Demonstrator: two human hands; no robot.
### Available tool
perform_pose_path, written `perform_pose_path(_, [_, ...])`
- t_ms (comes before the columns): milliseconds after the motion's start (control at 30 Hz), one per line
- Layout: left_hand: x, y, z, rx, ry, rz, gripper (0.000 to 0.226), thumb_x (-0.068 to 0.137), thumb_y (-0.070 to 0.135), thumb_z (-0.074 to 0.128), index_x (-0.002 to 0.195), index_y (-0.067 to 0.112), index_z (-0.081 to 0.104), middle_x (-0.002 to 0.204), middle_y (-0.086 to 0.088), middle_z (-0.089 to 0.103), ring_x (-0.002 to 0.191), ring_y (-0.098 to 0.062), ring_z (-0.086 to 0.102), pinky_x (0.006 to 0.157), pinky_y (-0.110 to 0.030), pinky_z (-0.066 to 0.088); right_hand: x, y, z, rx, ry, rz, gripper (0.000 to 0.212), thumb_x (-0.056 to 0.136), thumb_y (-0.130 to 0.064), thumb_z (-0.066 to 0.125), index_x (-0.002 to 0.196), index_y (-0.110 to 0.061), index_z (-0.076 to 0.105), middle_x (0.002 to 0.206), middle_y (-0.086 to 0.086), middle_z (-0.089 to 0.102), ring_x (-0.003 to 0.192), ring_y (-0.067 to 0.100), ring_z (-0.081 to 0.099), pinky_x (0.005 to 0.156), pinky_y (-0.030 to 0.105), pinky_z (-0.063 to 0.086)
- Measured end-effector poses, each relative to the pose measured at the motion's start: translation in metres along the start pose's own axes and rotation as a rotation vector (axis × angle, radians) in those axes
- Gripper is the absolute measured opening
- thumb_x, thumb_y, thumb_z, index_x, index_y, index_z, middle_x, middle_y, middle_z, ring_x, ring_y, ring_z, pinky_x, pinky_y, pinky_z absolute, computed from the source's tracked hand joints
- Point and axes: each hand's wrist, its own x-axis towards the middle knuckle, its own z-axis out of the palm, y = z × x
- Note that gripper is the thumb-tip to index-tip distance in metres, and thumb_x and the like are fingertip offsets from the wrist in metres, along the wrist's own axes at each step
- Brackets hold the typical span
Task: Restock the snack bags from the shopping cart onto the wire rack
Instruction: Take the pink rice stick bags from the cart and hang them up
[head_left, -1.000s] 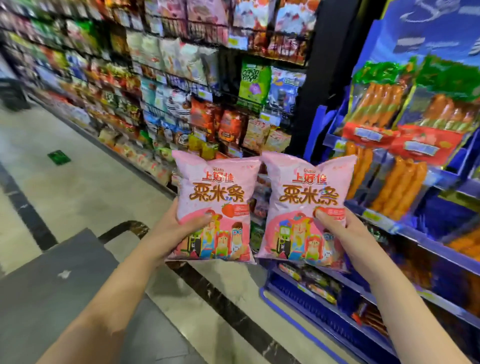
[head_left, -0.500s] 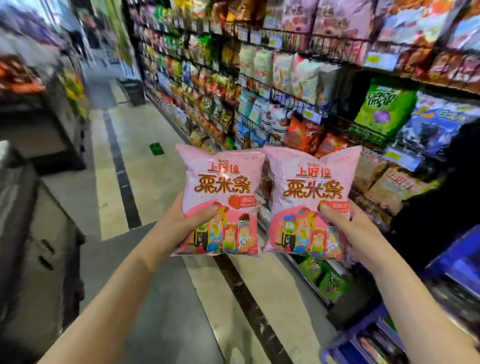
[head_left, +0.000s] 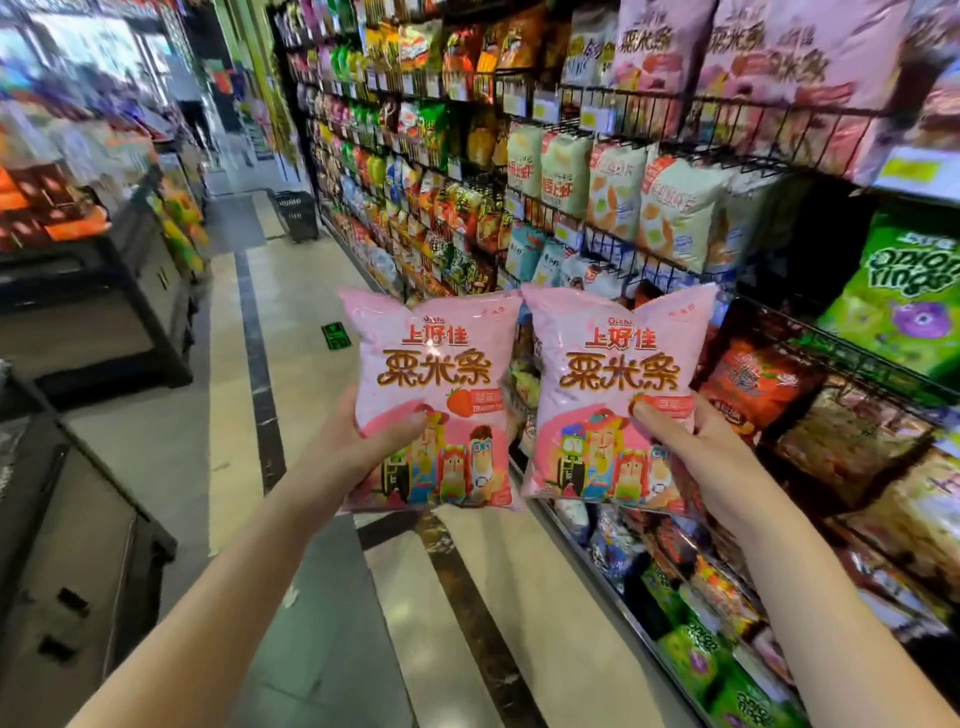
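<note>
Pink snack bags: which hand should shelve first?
Right, probably. The right hand holds the right pink snack bag nearest the wire rack, below matching pink bags. The left hand holds the left pink snack bag over the aisle floor.

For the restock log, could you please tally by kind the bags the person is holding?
Pink Oishi strawberry snack bags: 2, one in the left hand, one in the right hand
Total: 2
</note>
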Motion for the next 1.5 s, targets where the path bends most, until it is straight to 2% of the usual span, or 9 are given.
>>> perform_pose_path(200, [0.08,0.009,-0.011,0.032,-0.031,0.058,0.042,0.097,0.011,0.064,0.136,0.021,0.052,0.121,-0.002,0.075,0.105,-0.026,0.075,0.077,-0.031,0.063,0.06,-0.012,-0.002,-0.072,0.068,-0.026,0.052,0.081,-0.039,0.076,0.128,-0.023,0.062,0.118,0.001,0.076,0.104,0.021,0.074,0.082,0.033,0.059])
perform_pose_path(367, [0.165,0.014,-0.022,-0.007,-0.109,0.121,0.038,0.093,0.01,0.065,0.129,0.019,0.06,0.111,0.003,0.079,0.097,-0.018,0.078,0.072,-0.026,0.062,0.1,-0.028,0.002,-0.093,0.197,-0.067,0.055,0.08,-0.036,0.076,0.13,-0.022,0.059,0.118,0.0,0.076,0.106,0.023,0.074,0.09,0.043,0.059])
perform_pose_path(567, [0.288,0.023,-0.061,-0.069,-0.307,0.148,0.081,0.072,0.051,0.092,0.142,0.036,0.053,0.137,-0.001,0.068,0.123,-0.031,0.067,0.104,-0.06,0.05,0.142,-0.052,0.019,-0.15,0.417,-0.143,0.094,0.053,-0.066,0.091,0.13,-0.022,0.059,0.12,0.004,0.076,0.108,0.027,0.074,0.093,0.05,0.058])
perform_pose_path(667, [0.331,0.037,-0.062,-0.071,-0.354,0.185,0.09,0.06,0.062,0.093,0.138,0.043,0.053,0.133,0.008,0.069,0.122,-0.021,0.068,0.105,-0.054,0.051,0.15,-0.069,0.027,-0.163,0.49,-0.155,0.072,0.073,-0.054,0.085,0.131,-0.021,0.058,0.121,0.006,0.075,0.105,0.032,0.074,0.084,0.054,0.061])
perform_pose_path(900, [0.413,0.085,-0.049,-0.024,-0.549,0.304,0.086,0.055,0.072,0.087,0.131,0.046,0.055,0.126,0.016,0.071,0.117,-0.009,0.068,0.108,-0.043,0.05,0.161,-0.118,0.053,-0.286,0.736,-0.19,0.046,0.078,-0.043,0.074,0.12,-0.026,0.065,0.11,-0.004,0.078,0.095,0.013,0.076,0.069,0.027,0.062])
perform_pose_path(1100, [0.461,0.112,-0.015,-0.096,-0.637,0.343,0.07,0.061,0.061,0.092,0.122,0.047,0.06,0.117,0.019,0.075,0.11,-0.007,0.071,0.107,-0.046,0.051,0.175,-0.155,0.043,-0.385,0.852,-0.212,0.087,0.046,-0.081,0.085,0.116,-0.033,0.068,0.11,-0.006,0.078,0.1,0.018,0.076,0.087,0.041,0.058])
perform_pose_path(1200, [0.483,0.122,0.003,-0.101,-0.656,0.378,0.069,0.062,0.062,0.091,0.122,0.054,0.057,0.125,0.019,0.071,0.117,-0.007,0.068,0.109,-0.044,0.049,0.188,-0.17,0.03,-0.381,0.858,-0.238,0.07,0.047,-0.077,0.085,0.105,-0.04,0.071,0.108,-0.006,0.079,0.097,0.016,0.077,0.083,0.039,0.059])
perform_pose_path(1367, [0.511,0.134,0.034,-0.146,-0.657,0.389,0.101,0.049,0.069,0.093,0.136,0.034,0.054,0.129,0.006,0.072,0.118,-0.02,0.07,0.106,-0.052,0.051,0.21,-0.185,0.005,-0.37,0.887,-0.271,0.053,0.065,-0.058,0.077,0.111,-0.035,0.065,0.104,-0.01,0.079,0.09,0.009,0.077,0.07,0.032,0.062])
perform_pose_path(1500, [0.53,0.145,0.057,-0.114,-0.67,0.447,0.087,0.06,0.063,0.089,0.136,0.037,0.055,0.13,0.009,0.071,0.122,-0.017,0.067,0.11,-0.05,0.047,0.22,-0.19,-0.018,-0.374,0.907,-0.305,0.066,0.061,-0.065,0.082,0.118,-0.035,0.066,0.111,-0.006,0.078,0.1,0.018,0.076,0.09,0.045,0.059])
